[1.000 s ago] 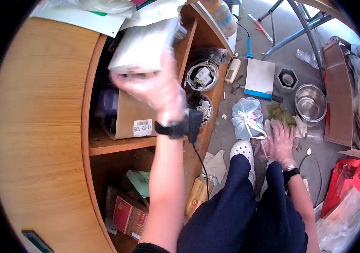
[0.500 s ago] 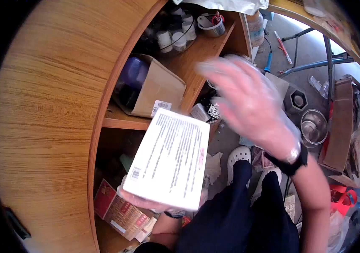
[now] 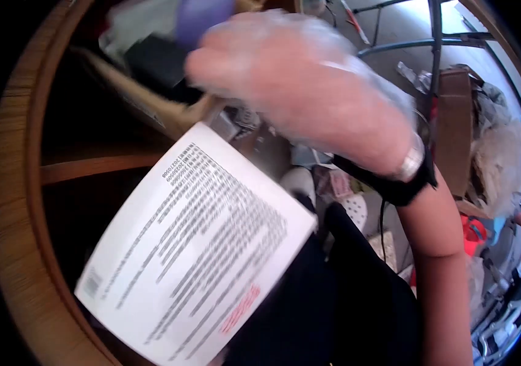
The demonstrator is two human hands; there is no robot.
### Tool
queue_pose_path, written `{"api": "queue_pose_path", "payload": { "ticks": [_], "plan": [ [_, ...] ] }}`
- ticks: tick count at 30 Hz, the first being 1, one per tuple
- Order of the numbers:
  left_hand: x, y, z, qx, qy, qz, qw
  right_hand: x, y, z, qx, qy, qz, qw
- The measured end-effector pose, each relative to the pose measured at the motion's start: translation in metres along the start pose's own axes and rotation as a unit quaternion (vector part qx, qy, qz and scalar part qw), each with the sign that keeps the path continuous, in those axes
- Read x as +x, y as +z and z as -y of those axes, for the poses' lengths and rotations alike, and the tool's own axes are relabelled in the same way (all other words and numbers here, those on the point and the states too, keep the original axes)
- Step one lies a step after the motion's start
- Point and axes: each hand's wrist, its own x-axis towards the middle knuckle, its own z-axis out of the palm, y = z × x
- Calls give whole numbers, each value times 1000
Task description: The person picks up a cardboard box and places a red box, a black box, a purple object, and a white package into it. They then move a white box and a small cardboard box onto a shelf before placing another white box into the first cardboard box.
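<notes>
A flat white box (image 3: 193, 250) printed with dense black lines, a red block of text and a barcode tilts across the lower left. My left hand (image 3: 220, 356) supports it from beneath, almost wholly hidden by it. In a clear plastic glove, my right hand (image 3: 297, 79) is over the right side of an open cardboard box (image 3: 150, 107) on the shelf. Its fingers are curled and blurred; what they grip cannot be made out. A purple rounded thing (image 3: 202, 18) and a black thing (image 3: 159, 64) lie in the cardboard box.
The wooden cabinet edge (image 3: 19, 201) curves down the left, with a shelf board (image 3: 101, 168) behind the white box. On the floor at right are a cardboard carton (image 3: 454, 122) with plastic bags, a red bag (image 3: 473, 235) and metal table legs (image 3: 436, 55).
My view has moved nearer the cabinet. The white box has turned and come closer. My right hand has moved left to the cardboard box, its fingers going from spread to curled.
</notes>
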Motion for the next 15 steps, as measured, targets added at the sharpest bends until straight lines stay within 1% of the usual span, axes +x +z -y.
{"api": "queue_pose_path", "payload": {
  "ticks": [1, 2, 4, 6, 8, 10, 12, 13, 14, 15],
  "plan": [
    [10, 2, -5, 2, 20, -16, 1000, -17, -10, -4, -29, -21, -22, 999],
    [19, 5, -11, 4, 40, -28, 999, -36, -20, -1, -31, -20, -9, 999],
    [37, 10, -21, 10, 82, -48, 995, -78, -41, 13, -105, 71, 40, 991],
    [53, 18, -31, 13, 122, -58, 991, -122, -42, 19, -85, 86, 1, 993],
    [67, 31, -43, 9, 152, -65, 986, -154, -45, 33, -100, 113, 85, 985],
    [75, 40, -51, 8, 181, -62, 981, -190, -30, 40, -97, 160, 132, 973],
    [78, 57, -59, -1, 205, -52, 977, -230, 3, 44, -130, 210, 153, 957],
    [78, 68, -62, -22, 208, -53, 976, -252, 21, 46, -132, 218, 154, 955],
    [76, 81, -63, -47, 197, -56, 978, -274, 38, 47, -123, 248, 167, 946],
    [71, 101, -68, -86, 151, -99, 980, -287, 48, 49, -114, 275, 179, 938]
  ]
}}
